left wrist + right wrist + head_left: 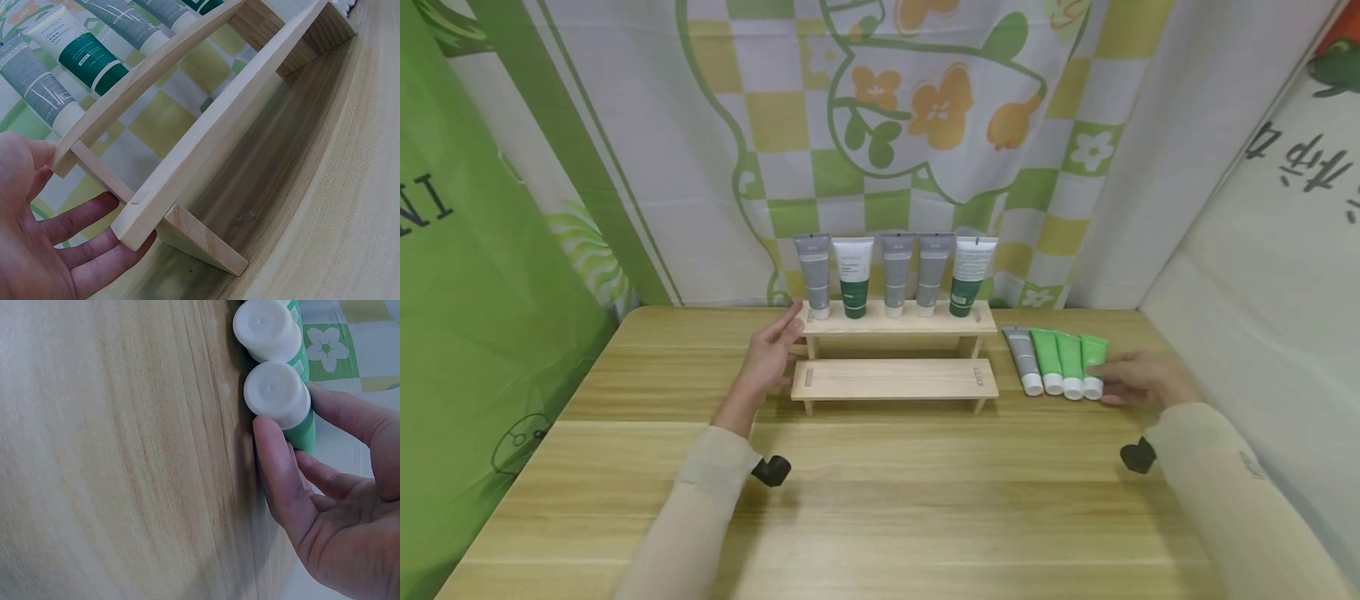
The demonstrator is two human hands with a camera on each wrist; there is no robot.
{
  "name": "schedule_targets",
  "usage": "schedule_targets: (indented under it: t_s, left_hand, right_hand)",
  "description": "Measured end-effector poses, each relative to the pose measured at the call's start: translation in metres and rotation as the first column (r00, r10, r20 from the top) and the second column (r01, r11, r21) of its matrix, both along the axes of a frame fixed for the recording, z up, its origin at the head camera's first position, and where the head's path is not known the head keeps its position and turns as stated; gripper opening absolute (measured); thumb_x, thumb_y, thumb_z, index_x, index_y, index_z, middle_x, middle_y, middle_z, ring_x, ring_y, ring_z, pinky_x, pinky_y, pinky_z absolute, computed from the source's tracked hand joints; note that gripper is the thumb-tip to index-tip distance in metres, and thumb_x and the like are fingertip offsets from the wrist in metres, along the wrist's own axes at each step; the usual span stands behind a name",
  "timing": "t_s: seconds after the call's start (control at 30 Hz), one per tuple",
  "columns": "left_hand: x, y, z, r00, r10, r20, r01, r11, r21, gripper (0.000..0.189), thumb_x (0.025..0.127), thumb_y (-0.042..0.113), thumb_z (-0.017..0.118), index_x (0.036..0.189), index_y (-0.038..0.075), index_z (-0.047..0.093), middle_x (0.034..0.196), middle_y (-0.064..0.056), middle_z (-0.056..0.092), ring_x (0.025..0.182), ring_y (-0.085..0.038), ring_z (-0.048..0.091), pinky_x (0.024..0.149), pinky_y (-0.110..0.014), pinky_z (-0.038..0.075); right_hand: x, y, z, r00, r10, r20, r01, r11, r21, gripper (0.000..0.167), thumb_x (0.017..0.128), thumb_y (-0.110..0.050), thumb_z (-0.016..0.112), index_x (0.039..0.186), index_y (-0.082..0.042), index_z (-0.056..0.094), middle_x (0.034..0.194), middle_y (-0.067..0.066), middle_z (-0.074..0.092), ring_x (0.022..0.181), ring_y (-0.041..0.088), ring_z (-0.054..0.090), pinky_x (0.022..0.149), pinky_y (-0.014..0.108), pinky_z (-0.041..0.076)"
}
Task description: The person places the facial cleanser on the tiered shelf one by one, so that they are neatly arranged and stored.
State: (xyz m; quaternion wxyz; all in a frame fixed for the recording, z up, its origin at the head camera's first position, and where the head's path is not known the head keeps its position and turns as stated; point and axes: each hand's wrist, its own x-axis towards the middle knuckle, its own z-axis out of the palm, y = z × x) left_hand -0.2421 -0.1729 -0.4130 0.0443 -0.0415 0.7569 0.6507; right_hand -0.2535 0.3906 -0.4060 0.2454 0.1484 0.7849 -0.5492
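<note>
A two-tier wooden stand (895, 380) stands at the table's middle. My left hand (767, 354) holds its left end, thumb at the upper board, other fingers against the lower board in the left wrist view. On the upper tier several tubes stand on their caps: grey ones (895, 271) and two white-and-green ones (853, 275). Right of the stand lie a grey tube (1021, 354) and three green tubes (1047, 354) with white caps, in a row. My right hand (1138, 375) pinches the rightmost green tube (1093, 354) near its white cap (272, 390), which still lies on the table.
The wooden table (925, 500) stretches in front of the stand. A patterned curtain (805, 183) hangs right behind it. Green cloth (490, 292) covers the left side and a white printed sheet (1270, 275) the right.
</note>
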Motion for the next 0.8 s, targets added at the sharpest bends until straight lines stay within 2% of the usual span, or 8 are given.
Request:
schedule_targets:
  t_s: [0.33, 0.57, 0.67, 0.8]
  left_hand:
    - [0.001, 0.001, 0.001, 1.0, -0.007, -0.002, 0.007, 1.0, 0.016, 0.051, 0.104, 0.052, 0.048, 0.153, 0.045, 0.038, 0.139, -0.02, 0.05, 0.114, -0.045, 0.057, 0.074, -0.053, 0.06]
    - [0.001, 0.0, 0.0, 1.0, -0.017, -0.012, 0.017, 1.0, 0.003, 0.054, 0.103, 0.054, 0.048, 0.154, 0.043, 0.037, 0.142, -0.021, 0.049, 0.115, -0.046, 0.057, 0.072, -0.051, 0.061]
    - [0.0, 0.0, 0.0, 1.0, -0.016, -0.011, 0.016, 1.0, 0.0, 0.053, 0.103, 0.054, 0.048, 0.153, 0.045, 0.037, 0.141, -0.02, 0.05, 0.113, -0.043, 0.057, 0.072, -0.051, 0.061]
    - [0.001, 0.0, 0.0, 1.0, -0.019, -0.016, 0.019, 1.0, -0.002, 0.052, 0.102, 0.055, 0.048, 0.153, 0.046, 0.037, 0.139, -0.02, 0.051, 0.111, -0.043, 0.057, 0.074, -0.05, 0.06]
  right_hand:
    - [0.005, 0.002, 0.001, 0.999, 0.043, -0.027, -0.043, 0.999, -0.01, 0.053, 0.1, -0.007, 0.06, 0.134, 0.025, 0.033, 0.089, 0.006, 0.066, 0.079, 0.015, 0.069, 0.081, 0.031, 0.06]
    - [0.008, 0.012, 0.0, 0.998, 0.04, -0.048, -0.044, 0.995, -0.087, 0.028, 0.099, -0.004, 0.06, 0.117, 0.014, 0.05, 0.087, 0.007, 0.068, 0.079, 0.017, 0.07, 0.079, 0.034, 0.061]
    - [0.011, 0.013, 0.002, 0.997, 0.042, -0.07, -0.047, 0.996, -0.069, 0.028, 0.098, -0.006, 0.062, 0.117, 0.011, 0.049, 0.089, 0.006, 0.066, 0.08, 0.017, 0.069, 0.079, 0.034, 0.061]
    - [0.017, 0.01, 0.008, 0.995, 0.042, -0.088, -0.044, 0.999, -0.024, 0.056, 0.098, -0.009, 0.064, 0.132, 0.022, 0.032, 0.093, 0.005, 0.064, 0.083, 0.016, 0.069, 0.081, 0.036, 0.06]
